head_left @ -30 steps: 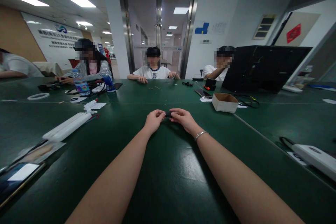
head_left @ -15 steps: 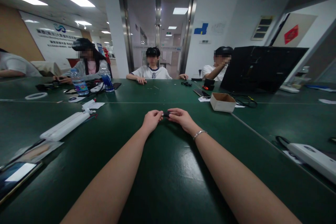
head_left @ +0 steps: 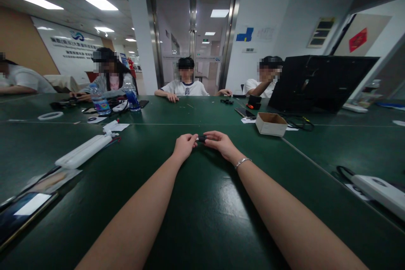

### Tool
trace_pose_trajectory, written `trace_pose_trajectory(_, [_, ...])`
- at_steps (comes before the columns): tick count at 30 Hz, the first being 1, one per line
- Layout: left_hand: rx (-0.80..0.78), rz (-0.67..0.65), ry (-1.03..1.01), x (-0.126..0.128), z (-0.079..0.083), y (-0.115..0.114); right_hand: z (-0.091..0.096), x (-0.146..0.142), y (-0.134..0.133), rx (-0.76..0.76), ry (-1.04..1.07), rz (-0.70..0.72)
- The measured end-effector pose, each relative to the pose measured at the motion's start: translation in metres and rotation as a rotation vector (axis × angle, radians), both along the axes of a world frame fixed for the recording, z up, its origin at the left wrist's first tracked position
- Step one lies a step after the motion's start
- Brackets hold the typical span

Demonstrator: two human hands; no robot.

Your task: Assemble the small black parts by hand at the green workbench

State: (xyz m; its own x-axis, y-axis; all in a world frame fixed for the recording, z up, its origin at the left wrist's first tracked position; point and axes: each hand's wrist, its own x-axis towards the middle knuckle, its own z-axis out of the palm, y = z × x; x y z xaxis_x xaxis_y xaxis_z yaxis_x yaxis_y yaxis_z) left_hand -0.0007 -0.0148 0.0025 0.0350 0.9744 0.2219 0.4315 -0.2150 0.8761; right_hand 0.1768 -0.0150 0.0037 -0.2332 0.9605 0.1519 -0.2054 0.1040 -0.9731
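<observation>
Over the dark green table (head_left: pixel 202 202), left hand (head_left: pixel 184 146) and right hand (head_left: pixel 221 143) are pinching a small black object (head_left: pixel 201 138) between their fingertips, one on each end.

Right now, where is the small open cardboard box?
In the head view, the cardboard box sits on the green table, right of and beyond the right hand, near the black screen and a phone.

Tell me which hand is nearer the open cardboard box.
Right. The right hand is left of the cardboard box; the left hand is farther left, beyond the small black part both pinch.
</observation>
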Motion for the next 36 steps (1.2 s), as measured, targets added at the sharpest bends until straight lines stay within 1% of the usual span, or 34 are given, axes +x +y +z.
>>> trace_pose_trajectory(4, [-0.004,0.036,0.023,0.0,0.004,-0.003,0.0,-0.001,-0.001,0.05,-0.046,0.006])
trace_pose_trajectory(6, [-0.003,0.041,0.029,-0.001,0.005,-0.003,0.0,-0.003,0.0,0.1,-0.106,-0.02])
trace_pose_trajectory(10, [-0.029,0.049,0.03,-0.005,0.001,0.001,0.002,-0.008,0.001,0.186,-0.225,-0.109])
trace_pose_trajectory(13, [-0.032,0.044,0.003,-0.006,-0.004,0.005,0.003,-0.01,0.001,0.202,-0.228,-0.129])
trace_pose_trajectory(16, [-0.027,0.021,-0.02,-0.006,-0.007,0.007,0.003,-0.011,0.0,0.153,-0.175,-0.113])
trace_pose_trajectory(20, [-0.009,-0.013,-0.059,-0.004,-0.007,0.006,0.002,-0.012,-0.001,0.024,-0.065,-0.061])
trace_pose_trajectory(25, [0.118,-0.088,-0.13,-0.001,-0.003,0.002,0.004,-0.013,0.0,-0.086,-0.04,-0.115])
trace_pose_trajectory(29, [0.158,-0.138,-0.165,0.0,-0.001,0.001,0.005,-0.013,0.001,-0.11,-0.041,-0.123])
trace_pose_trajectory(36, [0.161,-0.123,-0.206,-0.002,-0.005,0.005,0.002,-0.011,0.003,-0.086,-0.06,-0.116])
